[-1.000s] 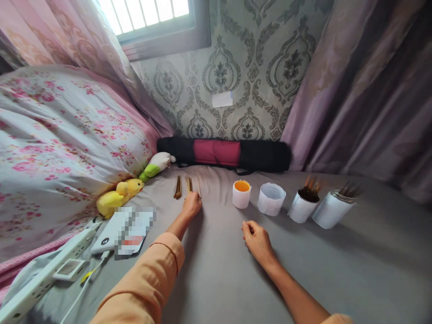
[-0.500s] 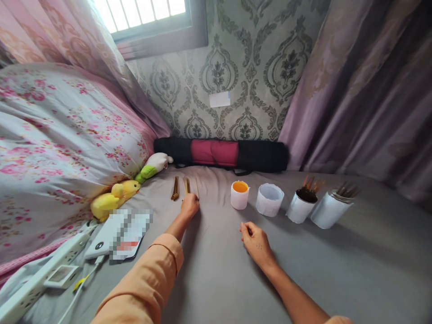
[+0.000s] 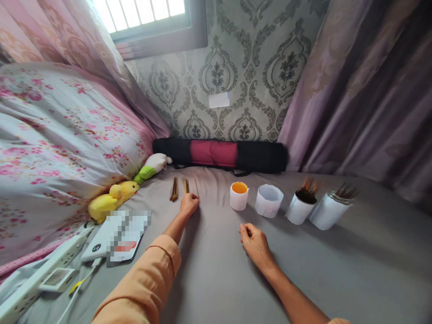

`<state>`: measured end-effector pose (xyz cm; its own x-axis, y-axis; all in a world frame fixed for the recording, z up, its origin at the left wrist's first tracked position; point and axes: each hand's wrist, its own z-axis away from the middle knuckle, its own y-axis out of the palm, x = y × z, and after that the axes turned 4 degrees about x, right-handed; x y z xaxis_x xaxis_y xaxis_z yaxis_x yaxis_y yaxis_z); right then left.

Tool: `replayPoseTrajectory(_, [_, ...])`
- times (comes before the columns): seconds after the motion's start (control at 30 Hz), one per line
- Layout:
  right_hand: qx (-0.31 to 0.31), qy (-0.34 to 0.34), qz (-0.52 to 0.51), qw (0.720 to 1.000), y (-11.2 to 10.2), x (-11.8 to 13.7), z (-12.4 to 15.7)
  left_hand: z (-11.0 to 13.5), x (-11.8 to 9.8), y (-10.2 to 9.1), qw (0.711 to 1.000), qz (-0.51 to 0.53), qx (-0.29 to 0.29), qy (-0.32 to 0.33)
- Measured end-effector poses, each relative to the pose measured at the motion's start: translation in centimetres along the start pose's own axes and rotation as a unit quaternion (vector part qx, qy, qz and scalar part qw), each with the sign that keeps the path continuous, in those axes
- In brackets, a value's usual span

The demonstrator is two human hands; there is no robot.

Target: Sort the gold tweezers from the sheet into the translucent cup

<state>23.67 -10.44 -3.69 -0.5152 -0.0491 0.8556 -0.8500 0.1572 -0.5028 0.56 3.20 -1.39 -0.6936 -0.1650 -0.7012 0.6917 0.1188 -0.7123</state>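
Note:
My left hand (image 3: pixel 189 204) rests low over the grey sheet with its fingers closed. A single thin stick (image 3: pixel 196 186) lies at its fingertips, the near end hidden by them. Just beyond the hand is a small bunch of thin golden-brown sticks (image 3: pixel 186 184), partly covered by the knuckles. Another, darker bunch of sticks (image 3: pixel 174 189) lies to its left. My right hand (image 3: pixel 255 243) is held curled over the sheet, thumb and fingers pressed together; what they hold, if anything, cannot be made out. In front of it stand a white cup with an orange inside (image 3: pixel 239 201) and a translucent white cup (image 3: pixel 269 207).
Two white-wrapped containers holding sticks, one upright (image 3: pixel 300 211) and one leaning (image 3: pixel 327 213), stand at the right. A black and red rolled bag (image 3: pixel 216 153) lies along the wall. On the left are plush toys (image 3: pixel 111 200), a power strip (image 3: pixel 43 270) and a white power bank (image 3: pixel 101 238).
Both hands keep nearly the same places and closed poses. The whole view has shifted very slightly; the sticks and cups stay put.

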Motion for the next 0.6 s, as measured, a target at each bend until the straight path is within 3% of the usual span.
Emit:
replayPoseTrajectory(0.2, [0.012, 0.008, -0.008, 1.000, -0.1, 0.1, 0.1, 0.0, -0.4, 0.8, 0.981, 0.180, 0.007, -0.065])
replayPoseTrajectory(0.4, [0.009, 0.002, 0.005, 1.000, -0.2, 0.1, 0.1, 1.1, -1.2, 1.2, 0.925, 0.367, 0.020, -0.100])
replayPoseTrajectory(0.6, [0.009, -0.003, 0.016, 1.000, -0.1, 0.1, 0.1, 2.2, -1.4, 1.7, 0.869, 0.481, 0.032, -0.110])
